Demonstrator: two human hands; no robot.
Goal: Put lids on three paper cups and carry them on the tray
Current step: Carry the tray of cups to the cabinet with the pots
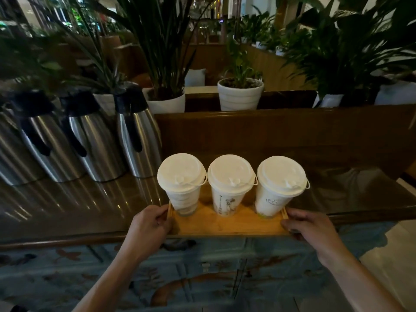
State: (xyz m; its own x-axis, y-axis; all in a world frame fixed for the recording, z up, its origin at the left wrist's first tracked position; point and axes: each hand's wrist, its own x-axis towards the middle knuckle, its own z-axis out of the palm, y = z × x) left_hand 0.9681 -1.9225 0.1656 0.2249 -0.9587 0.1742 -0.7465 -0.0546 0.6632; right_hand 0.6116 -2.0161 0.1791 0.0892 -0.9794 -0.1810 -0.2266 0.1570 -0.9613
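Three white paper cups stand in a row on a wooden tray [227, 224], each with a white lid on top. The left cup [183, 199] is plain, the middle cup [227, 199] has a line drawing, and the right cup [273, 199] has a small sketch. My left hand [150, 226] grips the tray's left edge. My right hand [306, 226] grips its right edge. The tray sits at the front edge of a dark glossy counter [90, 206].
Three steel thermos jugs [137, 136] stand at the left of the counter. A raised wooden ledge [270, 131] runs behind the tray, with white plant pots [239, 94] and leafy plants on it. Blue patterned carpet [202, 278] lies below.
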